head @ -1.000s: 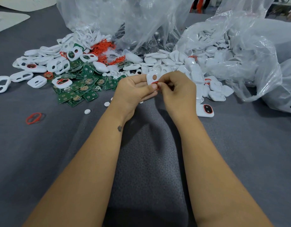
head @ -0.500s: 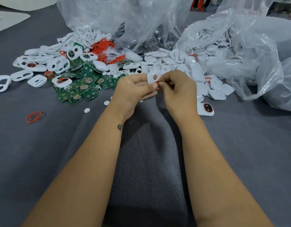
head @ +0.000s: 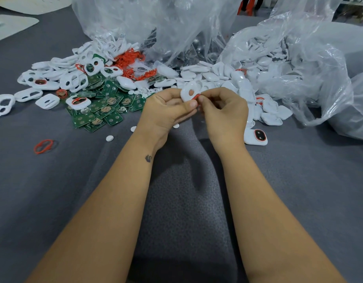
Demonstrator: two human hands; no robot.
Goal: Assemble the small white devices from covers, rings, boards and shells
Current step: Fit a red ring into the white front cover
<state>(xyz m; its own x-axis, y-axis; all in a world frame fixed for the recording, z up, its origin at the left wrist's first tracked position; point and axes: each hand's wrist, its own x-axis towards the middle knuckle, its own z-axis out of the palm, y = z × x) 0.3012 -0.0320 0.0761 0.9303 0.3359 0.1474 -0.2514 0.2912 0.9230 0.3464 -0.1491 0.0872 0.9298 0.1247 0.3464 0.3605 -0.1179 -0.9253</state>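
Between your two wrists, above the grey cloth, your hands meet fingertip to fingertip. Your left hand curls round a white cover and holds it up on edge, its oval hole facing you. Your right hand pinches a red ring right at the cover's lower right edge, touching it. That contact is what matters: the ring sits on the right hand's side of the cover, so that hand is the one to press it in, I judge, while the left steadies. How much of the ring is seated I cannot tell; your fingers hide most of it.

Just right of your right wrist lies a finished device, white with a red-rimmed dark window. Further out to the left lie green boards, a loose ring, then more covers. Beyond your hands, shells spill from clear bags.
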